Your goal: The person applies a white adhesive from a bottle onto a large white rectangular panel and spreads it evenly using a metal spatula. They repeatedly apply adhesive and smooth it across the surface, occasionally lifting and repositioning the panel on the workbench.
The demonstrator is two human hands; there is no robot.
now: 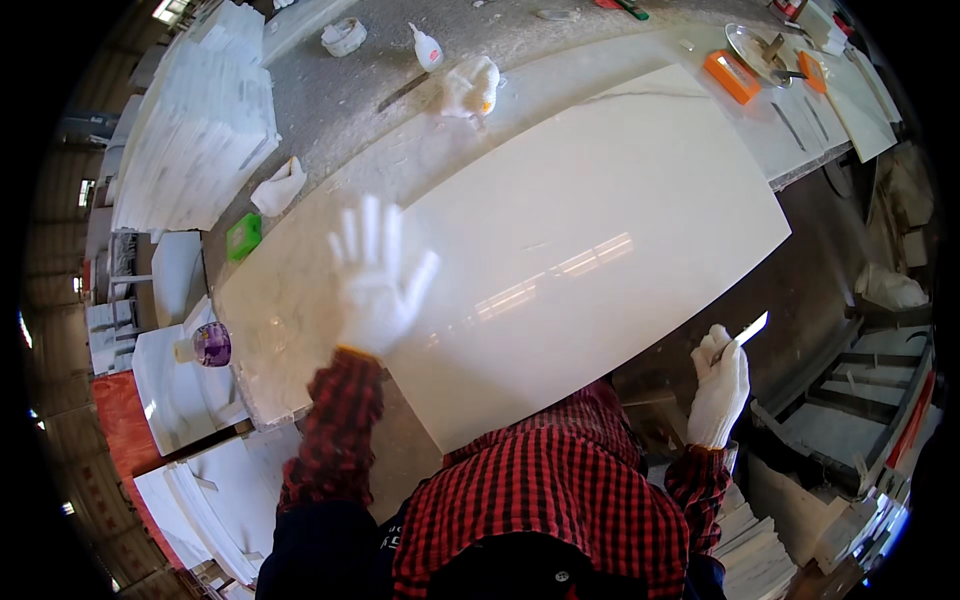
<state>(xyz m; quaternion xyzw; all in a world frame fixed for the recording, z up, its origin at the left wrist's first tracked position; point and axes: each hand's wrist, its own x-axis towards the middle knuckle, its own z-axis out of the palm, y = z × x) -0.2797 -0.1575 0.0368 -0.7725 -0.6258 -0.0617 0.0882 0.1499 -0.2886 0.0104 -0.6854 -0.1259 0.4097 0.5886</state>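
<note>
Right now the right hand [718, 385], in a white glove, is closed around one thin white blade [750, 328], held off the near right edge of one big glossy white slab [590, 250]. The left hand [378, 275], also gloved, is spread wide with fingers splayed, over the slab's left edge, holding nothing. Further left lie one green block [243, 236] and one crumpled white rag [279, 187]; a purple-topped jar [211, 344] sits nearer. On the far side are one white squeeze bottle [427, 47], two orange blocks [730, 76], and a round metal dish [757, 50] holding a tool.
</note>
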